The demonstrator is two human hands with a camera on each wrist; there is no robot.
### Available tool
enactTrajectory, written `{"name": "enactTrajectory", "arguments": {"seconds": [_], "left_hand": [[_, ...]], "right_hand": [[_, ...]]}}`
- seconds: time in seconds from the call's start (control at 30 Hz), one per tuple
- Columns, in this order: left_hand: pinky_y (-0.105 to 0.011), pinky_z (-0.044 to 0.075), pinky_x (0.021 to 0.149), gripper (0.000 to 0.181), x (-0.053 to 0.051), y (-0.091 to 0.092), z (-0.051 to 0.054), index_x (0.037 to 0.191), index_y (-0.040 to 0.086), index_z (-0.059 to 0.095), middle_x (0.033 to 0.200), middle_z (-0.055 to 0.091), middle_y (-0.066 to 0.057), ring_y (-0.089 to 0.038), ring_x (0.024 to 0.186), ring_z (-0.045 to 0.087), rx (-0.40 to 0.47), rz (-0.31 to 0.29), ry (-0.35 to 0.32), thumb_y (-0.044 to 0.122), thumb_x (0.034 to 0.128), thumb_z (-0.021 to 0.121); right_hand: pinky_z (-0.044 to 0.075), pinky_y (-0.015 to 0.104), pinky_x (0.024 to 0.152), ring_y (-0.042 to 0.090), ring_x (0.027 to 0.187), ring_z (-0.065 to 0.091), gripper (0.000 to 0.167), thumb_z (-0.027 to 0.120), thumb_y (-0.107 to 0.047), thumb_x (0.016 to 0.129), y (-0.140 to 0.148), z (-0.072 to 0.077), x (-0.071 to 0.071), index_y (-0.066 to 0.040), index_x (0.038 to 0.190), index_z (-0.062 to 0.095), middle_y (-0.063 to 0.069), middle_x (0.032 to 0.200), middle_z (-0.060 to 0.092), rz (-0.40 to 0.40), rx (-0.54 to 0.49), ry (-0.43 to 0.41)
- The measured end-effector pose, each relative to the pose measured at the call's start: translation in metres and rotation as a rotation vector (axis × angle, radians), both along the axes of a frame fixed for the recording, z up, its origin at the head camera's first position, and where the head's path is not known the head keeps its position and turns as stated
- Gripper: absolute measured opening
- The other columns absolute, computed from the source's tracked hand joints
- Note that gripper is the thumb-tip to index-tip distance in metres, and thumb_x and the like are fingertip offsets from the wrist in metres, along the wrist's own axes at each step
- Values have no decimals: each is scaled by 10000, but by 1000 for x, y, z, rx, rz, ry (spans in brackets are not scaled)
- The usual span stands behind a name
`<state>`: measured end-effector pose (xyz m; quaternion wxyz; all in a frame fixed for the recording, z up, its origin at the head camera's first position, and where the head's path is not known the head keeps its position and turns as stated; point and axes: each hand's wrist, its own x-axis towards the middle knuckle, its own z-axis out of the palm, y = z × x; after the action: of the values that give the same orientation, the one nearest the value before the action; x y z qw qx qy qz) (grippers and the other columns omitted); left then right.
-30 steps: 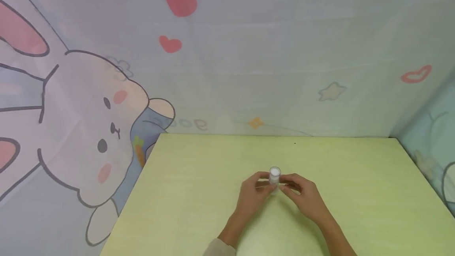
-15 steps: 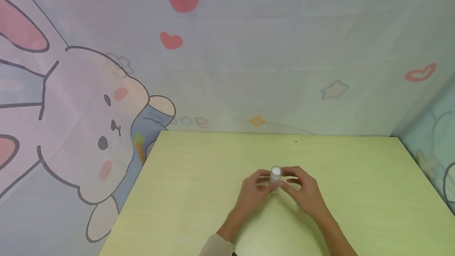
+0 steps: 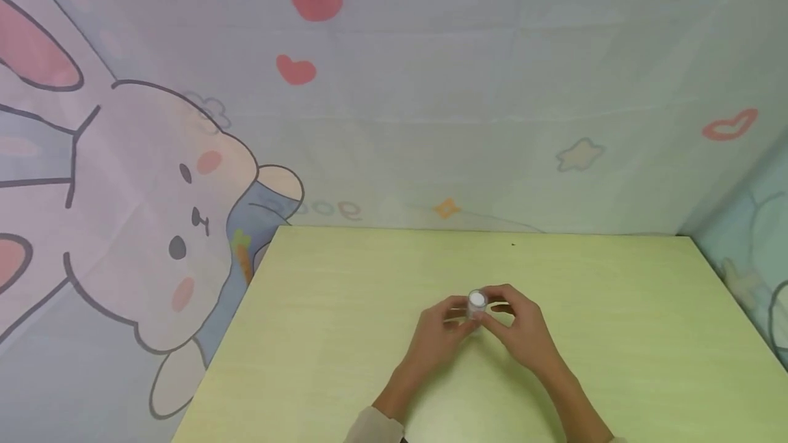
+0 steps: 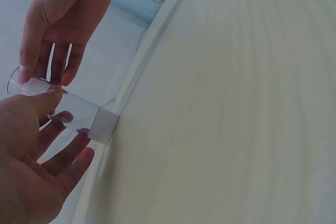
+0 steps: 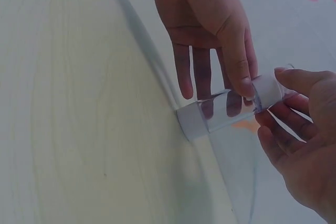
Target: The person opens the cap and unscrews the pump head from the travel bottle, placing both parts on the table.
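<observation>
A small, clear cylindrical bottle [image 3: 477,300] stands upright on the pale yellow-green table [image 3: 345,306], between both hands. In the right wrist view, its body [image 5: 229,109] is see-through, its base [image 5: 193,121] is white, and a white section [image 5: 268,92] sits near the clear-rimmed upper end. My left hand [image 3: 434,337] holds the clear body between thumb and fingers, just below the white section. My right hand [image 3: 523,333] pinches the upper end, thumb on the near side and fingers behind. The left wrist view shows the right hand's thumb [image 4: 24,72] against that end.
A cloth backdrop [image 3: 418,122] with a printed rabbit, hearts and stars hangs behind the table and along its sides. A tiny dark speck [image 3: 513,245] lies near the table's far edge. A dark curved line [image 3: 774,320] shows at the far right.
My right hand has moved up and then left, its fingers coming from beside the bottle onto its upper end. The left hand keeps its hold. The head view has tilted slightly.
</observation>
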<state>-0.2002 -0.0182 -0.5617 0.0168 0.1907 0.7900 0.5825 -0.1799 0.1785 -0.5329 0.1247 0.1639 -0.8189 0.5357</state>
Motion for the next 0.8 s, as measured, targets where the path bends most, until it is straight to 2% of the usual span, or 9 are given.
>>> {"name": "enactTrajectory", "arguments": {"seconds": [0.3, 0.57, 0.8], "left_hand": [[-262, 582, 954, 375, 4, -3, -1, 1321, 269, 710, 1339, 704, 74, -152, 1201, 688, 19, -22, -36, 428, 984, 756], [-271, 575, 979, 409, 4, -6, 1, 1352, 212, 695, 1368, 697, 29, -187, 1210, 691, -24, -34, -15, 418, 1001, 737], [-275, 583, 966, 376, 5, -6, -1, 1330, 206, 704, 1349, 708, 13, -198, 1196, 699, -18, -36, -8, 407, 1013, 727]], "right_hand": [[585, 498, 973, 151, 1138, 660, 328, 819, -197, 962, -2, 0, 6, -182, 1264, 691, -65, 1232, 713, 4, -27, -19], [589, 487, 968, 148, 1118, 660, 324, 821, -215, 960, -2, 1, 5, -203, 1255, 688, -82, 1214, 712, 13, 6, -17], [597, 461, 961, 144, 1122, 666, 337, 826, -197, 955, -2, 0, 7, -202, 1259, 682, -81, 1219, 708, 22, 8, -12]]}}
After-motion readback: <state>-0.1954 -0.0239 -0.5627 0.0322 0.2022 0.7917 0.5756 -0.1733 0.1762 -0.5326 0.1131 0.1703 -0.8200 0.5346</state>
